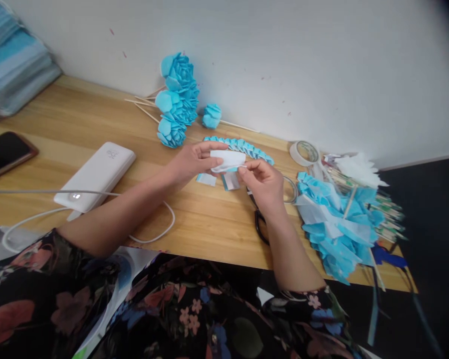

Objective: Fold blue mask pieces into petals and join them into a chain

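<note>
Between both hands, above the table, is a small white and blue fabric piece (230, 158), its white side facing me. My left hand (190, 164) pinches its left end between thumb and fingers. At the lower right edge, my right hand (265, 183) grips it with thumb and forefinger. Two cut fabric pieces (207, 179) lie on the wood just below. Behind the hands runs a curved row of folded blue petals (252, 148). Black-handled scissors (261, 228) are partly hidden under my right hand and forearm.
Blue fabric flowers on sticks (177, 104) and a single flower (211, 116) lie by the wall. Tape rolls (304, 152) and a blue fabric pile (333, 219) are right. A white power bank (97, 174) with cable, a phone (7, 154) and stacked masks (18, 65) occupy the left.
</note>
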`<state>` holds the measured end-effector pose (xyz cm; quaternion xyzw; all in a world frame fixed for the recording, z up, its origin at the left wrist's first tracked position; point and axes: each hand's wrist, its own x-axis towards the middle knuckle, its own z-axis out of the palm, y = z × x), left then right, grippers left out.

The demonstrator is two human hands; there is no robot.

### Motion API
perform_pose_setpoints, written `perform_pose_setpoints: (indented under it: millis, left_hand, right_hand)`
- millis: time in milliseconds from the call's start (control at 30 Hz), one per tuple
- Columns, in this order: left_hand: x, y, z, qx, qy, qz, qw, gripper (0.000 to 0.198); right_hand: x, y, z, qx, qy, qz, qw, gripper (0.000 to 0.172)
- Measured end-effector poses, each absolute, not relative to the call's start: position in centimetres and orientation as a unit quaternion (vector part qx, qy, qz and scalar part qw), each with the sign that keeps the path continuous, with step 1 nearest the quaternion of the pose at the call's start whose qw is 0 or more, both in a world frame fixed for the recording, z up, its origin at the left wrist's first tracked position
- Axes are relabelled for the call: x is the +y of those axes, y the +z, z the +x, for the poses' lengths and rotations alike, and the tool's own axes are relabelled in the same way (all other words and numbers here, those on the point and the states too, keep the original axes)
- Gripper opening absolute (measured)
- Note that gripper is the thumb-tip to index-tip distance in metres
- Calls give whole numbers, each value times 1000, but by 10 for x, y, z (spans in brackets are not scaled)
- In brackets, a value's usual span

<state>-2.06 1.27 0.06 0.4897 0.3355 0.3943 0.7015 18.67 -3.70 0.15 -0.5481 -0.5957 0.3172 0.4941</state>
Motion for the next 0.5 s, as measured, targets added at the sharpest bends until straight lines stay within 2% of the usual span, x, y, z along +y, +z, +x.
perform_pose_setpoints:
  millis: [300, 500]
  left_hand:
    - [16, 0, -19, 307, 406, 533, 676, 80]
    - [18, 0, -20, 328, 398, 554, 653, 78]
  right_hand:
    - [-39, 3, 183, -588, 308, -548, 510, 14]
    - [-39, 2, 183, -580, 308, -544, 523, 14]
